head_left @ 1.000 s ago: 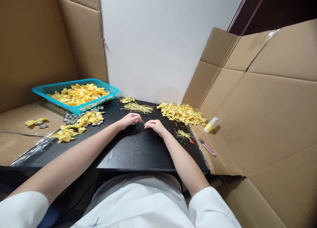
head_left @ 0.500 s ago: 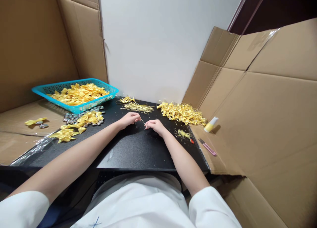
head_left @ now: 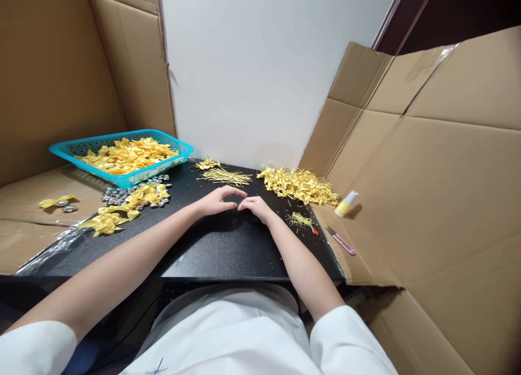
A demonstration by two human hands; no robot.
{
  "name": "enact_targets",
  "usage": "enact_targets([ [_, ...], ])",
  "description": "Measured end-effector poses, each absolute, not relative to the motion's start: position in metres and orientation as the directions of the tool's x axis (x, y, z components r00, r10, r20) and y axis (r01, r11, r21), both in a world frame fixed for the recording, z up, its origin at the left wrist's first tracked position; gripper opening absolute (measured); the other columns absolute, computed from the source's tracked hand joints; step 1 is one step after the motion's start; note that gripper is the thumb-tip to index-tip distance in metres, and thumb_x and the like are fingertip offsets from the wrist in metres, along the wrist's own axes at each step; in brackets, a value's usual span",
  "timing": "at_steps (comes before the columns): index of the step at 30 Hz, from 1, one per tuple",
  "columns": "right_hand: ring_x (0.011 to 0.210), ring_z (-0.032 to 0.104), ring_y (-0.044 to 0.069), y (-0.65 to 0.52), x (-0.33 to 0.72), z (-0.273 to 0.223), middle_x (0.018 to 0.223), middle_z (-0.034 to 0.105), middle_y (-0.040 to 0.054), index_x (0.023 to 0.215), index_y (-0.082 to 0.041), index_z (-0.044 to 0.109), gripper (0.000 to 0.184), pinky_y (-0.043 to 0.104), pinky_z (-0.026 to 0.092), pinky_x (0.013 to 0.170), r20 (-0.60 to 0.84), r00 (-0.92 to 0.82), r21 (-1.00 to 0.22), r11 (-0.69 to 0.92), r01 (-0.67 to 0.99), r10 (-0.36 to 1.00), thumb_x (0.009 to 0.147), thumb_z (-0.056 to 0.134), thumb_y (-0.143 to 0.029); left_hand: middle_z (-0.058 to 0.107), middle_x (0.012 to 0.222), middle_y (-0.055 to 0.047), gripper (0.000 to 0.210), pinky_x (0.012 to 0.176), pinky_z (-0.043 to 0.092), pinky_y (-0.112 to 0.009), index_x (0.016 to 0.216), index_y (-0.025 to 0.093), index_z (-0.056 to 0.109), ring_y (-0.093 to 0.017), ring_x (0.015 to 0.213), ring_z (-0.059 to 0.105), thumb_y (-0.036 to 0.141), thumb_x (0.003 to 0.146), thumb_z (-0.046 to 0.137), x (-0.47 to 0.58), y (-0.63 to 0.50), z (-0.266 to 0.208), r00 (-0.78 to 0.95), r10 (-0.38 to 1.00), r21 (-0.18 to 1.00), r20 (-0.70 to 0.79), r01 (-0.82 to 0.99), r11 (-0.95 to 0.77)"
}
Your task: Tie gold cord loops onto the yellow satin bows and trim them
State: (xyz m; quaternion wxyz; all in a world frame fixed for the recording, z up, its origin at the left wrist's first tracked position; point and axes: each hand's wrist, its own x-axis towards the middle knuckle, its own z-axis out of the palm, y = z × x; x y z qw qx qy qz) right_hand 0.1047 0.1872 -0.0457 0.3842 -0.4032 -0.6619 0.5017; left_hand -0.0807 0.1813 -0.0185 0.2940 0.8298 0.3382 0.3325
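the left hand (head_left: pixel 215 202) is being held fingers apart, apparently giving room to the right hand (head_left: pixel 256 207), whose fingertips are being held together, contents hidden; gold strands (head_left: pixel 228 176) are lying far, seemingly within reach.

The table (head_left: pixel 232 255) is black and finely grained, with a low sheen brightest toward its front edge. By its far left corner, the basket (head_left: pixel 122 179) is smooth plastic, its bows (head_left: pixel 136 155) glossy, satin-like cloth; the beads (head_left: pixel 116 195) below gleam like polished metal. Cords (head_left: pixel 228 177) near the back edge glint. Beside the right edge, plastic-handled snips (head_left: pixel 345 245) lie on matt cardboard (head_left: pixel 370 269).
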Motion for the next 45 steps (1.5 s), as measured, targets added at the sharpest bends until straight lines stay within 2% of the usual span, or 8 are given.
enact_targets([
  [7,0.066,0.051,0.012,0.187,0.109,-0.041,0.055,0.060,-0.0032,0.050,-0.019,0.067,0.015,0.026,0.040,0.073,0.096,-0.389,-0.973,0.169,0.157,0.916,0.061,0.057,-0.020,0.068,0.099,-0.007,0.039,0.079,0.050,-0.033,0.107,0.016,0.059,-0.021,0.089,0.063,0.029,0.070,0.059,-0.072,0.177,-0.029,0.562,0.782,0.831,0.269,0.275,-0.483],
  [13,0.064,0.051,0.011,0.186,0.113,-0.038,0.062,0.060,-0.0035,0.055,-0.018,0.066,0.012,0.025,0.039,0.069,0.221,-0.415,-0.915,0.335,0.223,0.882,0.065,0.059,-0.018,0.064,0.087,-0.001,0.033,0.069,0.047,-0.028,0.098,0.016,0.056,-0.016,0.075,0.059,0.030,0.068,0.056,-0.067,0.177,-0.031,0.529,0.827,0.914,0.189,0.213,-0.346],
  [18,0.060,0.044,0.010,0.182,0.113,-0.036,0.062,0.054,-0.0037,0.059,-0.019,0.066,0.010,0.024,0.034,0.060,0.313,-0.451,-0.756,0.507,0.415,0.836,0.069,0.065,-0.019,0.059,0.070,0.001,0.024,0.053,0.036,-0.022,0.084,0.015,0.058,-0.010,0.057,0.046,0.033,0.069,0.057,-0.067,0.176,-0.027,0.514,0.853,0.921,0.092,0.281,-0.269],
  [24,0.073,0.050,0.014,0.172,0.114,-0.030,0.071,0.059,-0.0023,0.063,-0.020,0.063,0.012,0.030,0.035,0.075,0.449,-0.489,-0.476,0.663,0.577,0.748,0.074,0.064,-0.020,0.054,0.058,0.002,0.025,0.046,0.027,-0.021,0.064,0.015,0.054,-0.007,0.047,0.037,0.039,0.068,0.062,-0.068,0.173,-0.025,0.514,0.857,0.930,-0.017,0.324,-0.176],
  [29,0.077,0.052,0.015,0.166,0.116,-0.025,0.073,0.059,-0.0026,0.073,-0.021,0.064,0.000,0.033,0.032,0.082,0.524,-0.504,-0.339,0.711,0.617,0.687,0.074,0.064,-0.021,0.038,0.051,0.006,0.022,0.044,0.022,-0.019,0.069,0.015,0.059,-0.006,0.045,0.029,0.036,0.068,0.063,-0.071,0.176,-0.028,0.515,0.857,0.962,-0.010,0.239,-0.133],
  [33,0.075,0.052,0.016,0.171,0.121,-0.023,0.073,0.059,-0.0027,0.080,-0.022,0.065,0.009,0.032,0.035,0.079,0.567,-0.428,-0.406,0.691,0.598,0.704,0.072,0.062,-0.019,0.029,0.048,0.008,0.022,0.042,0.020,-0.019,0.072,0.016,0.060,-0.007,0.043,0.024,0.037,0.071,0.061,-0.073,0.180,-0.030,0.504,0.863,0.977,0.039,0.163,-0.139],
  [37,0.071,0.051,0.016,0.177,0.124,-0.025,0.069,0.059,-0.0016,0.071,-0.022,0.064,0.009,0.029,0.040,0.073,0.604,-0.346,-0.492,0.677,0.547,0.718,0.071,0.059,-0.015,0.031,0.048,0.008,0.022,0.042,0.022,-0.019,0.073,0.016,0.061,-0.007,0.043,0.027,0.038,0.073,0.059,-0.073,0.181,-0.030,0.477,0.876,0.973,0.075,0.157,-0.169],
  [45,0.075,0.055,0.016,0.173,0.122,-0.024,0.071,0.062,-0.0015,0.069,-0.022,0.066,0.004,0.032,0.040,0.077,0.623,-0.364,-0.474,0.705,0.528,0.692,0.070,0.064,-0.018,0.034,0.046,0.007,0.022,0.042,0.024,-0.019,0.072,0.016,0.061,-0.007,0.042,0.029,0.038,0.072,0.060,-0.073,0.180,-0.029,0.441,0.890,0.966,0.115,0.158,-0.203],
])
